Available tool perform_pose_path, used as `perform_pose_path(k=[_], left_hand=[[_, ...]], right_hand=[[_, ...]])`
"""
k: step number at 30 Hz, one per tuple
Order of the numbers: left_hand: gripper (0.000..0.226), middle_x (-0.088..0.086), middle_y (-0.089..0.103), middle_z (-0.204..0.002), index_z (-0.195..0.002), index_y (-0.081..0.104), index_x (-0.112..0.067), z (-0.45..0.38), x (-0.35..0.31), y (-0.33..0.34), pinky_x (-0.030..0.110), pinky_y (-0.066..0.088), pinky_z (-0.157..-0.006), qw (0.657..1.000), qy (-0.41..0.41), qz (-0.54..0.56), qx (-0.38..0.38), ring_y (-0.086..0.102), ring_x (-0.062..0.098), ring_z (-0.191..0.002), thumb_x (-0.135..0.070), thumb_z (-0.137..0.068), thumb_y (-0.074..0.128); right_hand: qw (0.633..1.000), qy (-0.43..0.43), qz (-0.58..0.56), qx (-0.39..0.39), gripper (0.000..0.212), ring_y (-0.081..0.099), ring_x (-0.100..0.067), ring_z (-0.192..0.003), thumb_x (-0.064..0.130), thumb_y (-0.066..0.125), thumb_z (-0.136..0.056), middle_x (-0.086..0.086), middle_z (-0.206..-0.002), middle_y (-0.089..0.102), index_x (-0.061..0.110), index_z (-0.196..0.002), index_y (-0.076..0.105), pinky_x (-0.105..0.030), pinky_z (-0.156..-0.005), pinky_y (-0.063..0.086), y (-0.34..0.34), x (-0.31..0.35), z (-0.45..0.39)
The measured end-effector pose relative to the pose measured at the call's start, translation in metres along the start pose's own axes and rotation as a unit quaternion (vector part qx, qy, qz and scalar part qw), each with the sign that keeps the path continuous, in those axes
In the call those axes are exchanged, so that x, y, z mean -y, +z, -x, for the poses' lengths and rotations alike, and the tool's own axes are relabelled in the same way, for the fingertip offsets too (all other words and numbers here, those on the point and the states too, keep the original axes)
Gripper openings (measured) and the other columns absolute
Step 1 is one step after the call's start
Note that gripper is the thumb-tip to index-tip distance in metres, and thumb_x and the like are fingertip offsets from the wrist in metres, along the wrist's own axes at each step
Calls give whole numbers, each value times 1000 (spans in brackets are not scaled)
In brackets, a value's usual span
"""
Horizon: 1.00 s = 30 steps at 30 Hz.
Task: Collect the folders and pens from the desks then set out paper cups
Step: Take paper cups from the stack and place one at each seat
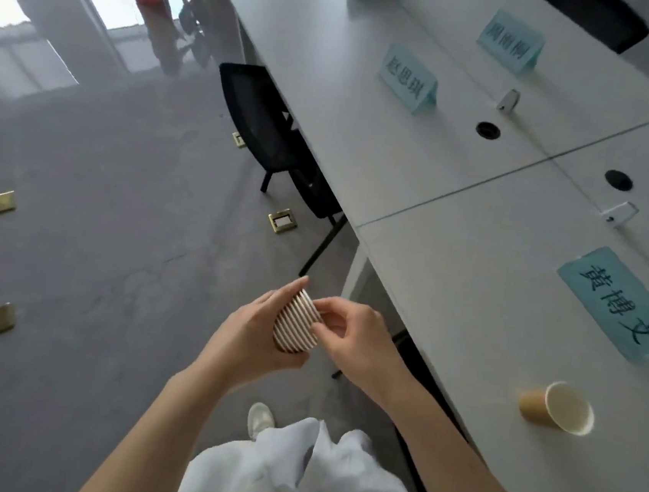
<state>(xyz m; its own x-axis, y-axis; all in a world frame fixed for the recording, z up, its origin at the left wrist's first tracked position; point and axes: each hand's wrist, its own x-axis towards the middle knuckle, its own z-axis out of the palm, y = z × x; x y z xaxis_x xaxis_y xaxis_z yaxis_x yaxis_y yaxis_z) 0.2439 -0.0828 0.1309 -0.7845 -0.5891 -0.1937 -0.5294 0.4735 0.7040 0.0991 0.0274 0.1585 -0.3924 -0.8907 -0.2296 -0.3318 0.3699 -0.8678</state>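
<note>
Setting out cups: my left hand [254,330] clasps the nested cup stack [295,323] off the counter [471,285] edge, right hand [353,337] fingertips pinching its top rim; one paper cup [556,406] already placed by the name card [621,303]; next, I judge, peel one free.

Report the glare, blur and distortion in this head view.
Head view: window glare washes out the floor at upper left; wide-angle bending tilts the desks; slight softness on both hands and the stack of cups; the paper cup reads clearly.
</note>
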Motion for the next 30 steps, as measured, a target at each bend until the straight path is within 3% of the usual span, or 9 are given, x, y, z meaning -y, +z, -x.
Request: perform_pose_path(k=[4, 8, 13, 16, 20, 25, 30], left_hand=[[95, -18, 58, -106, -139, 36, -45, -8, 45, -48, 22, 49, -78, 1000, -19, 1, 5, 59, 7, -89, -35, -56, 81], [85, -20, 63, -105, -130, 43, -45, -21, 79, -75, 32, 54, -79, 999, -28, 24, 10, 62, 5, -91, -44, -53, 77], [87, -24, 60, -112, -132, 37, -51, -56, 108, -105, 38, 55, -80, 999, -34, 12, 2, 61, 6, -96, -47, -53, 74], [97, -27, 54, -119, -137, 26, -61, -90, 117, -123, 33, 54, -80, 1000, -29, -5, -3, 58, 7, -95, -42, -56, 75], [95, -32, 47, -123, -136, 23, -63, -153, 126, -147, 31, 54, -80, 1000, -6, -27, 6, 56, 4, -99, -40, -60, 75], [88, -29, 53, -116, -132, 31, -59, -241, 133, -182, 38, 55, -77, 999, -7, -24, 20, 59, 7, -94, -44, -56, 74], [89, -27, 52, -116, -134, 28, -58, -333, 133, -219, 39, 55, -80, 1000, -18, -25, 4, 58, 9, -95, -50, -54, 67]], right_hand=[[999, 6, 31, 45, 23, 69, -4, -87, 20, 72, -82, 4, -96, 74, 15, -104, 70, -26, -85, 57, 35, 30, -46], [998, 39, 27, 32, 25, 68, -2, -79, 32, 81, -72, 8, -84, 72, 19, -90, 69, -22, -76, 57, 54, 42, -84], [998, 28, -10, 52, 20, 68, -3, -87, 26, 68, -85, 7, -92, 73, 17, -103, 70, -29, -83, 58, 67, 50, -132], [998, 21, -18, 54, 21, 68, -4, -91, 19, 63, -90, 6, -98, 73, 15, -109, 70, -26, -86, 56, 62, 54, -172], [997, 26, -46, 54, 16, 69, -4, -86, 19, 67, -86, 6, -90, 73, 15, -101, 72, -22, -80, 57, 46, 61, -242], [996, 51, -70, 27, 11, 70, -6, -78, 20, 76, -77, 6, -80, 73, 17, -87, 72, -17, -72, 55, 13, 73, -332], [988, 74, -110, -75, 9, 66, 2, -74, 15, 69, -85, 10, -80, 71, 24, -84, 67, -12, -69, 49, -46, 80, -416]])
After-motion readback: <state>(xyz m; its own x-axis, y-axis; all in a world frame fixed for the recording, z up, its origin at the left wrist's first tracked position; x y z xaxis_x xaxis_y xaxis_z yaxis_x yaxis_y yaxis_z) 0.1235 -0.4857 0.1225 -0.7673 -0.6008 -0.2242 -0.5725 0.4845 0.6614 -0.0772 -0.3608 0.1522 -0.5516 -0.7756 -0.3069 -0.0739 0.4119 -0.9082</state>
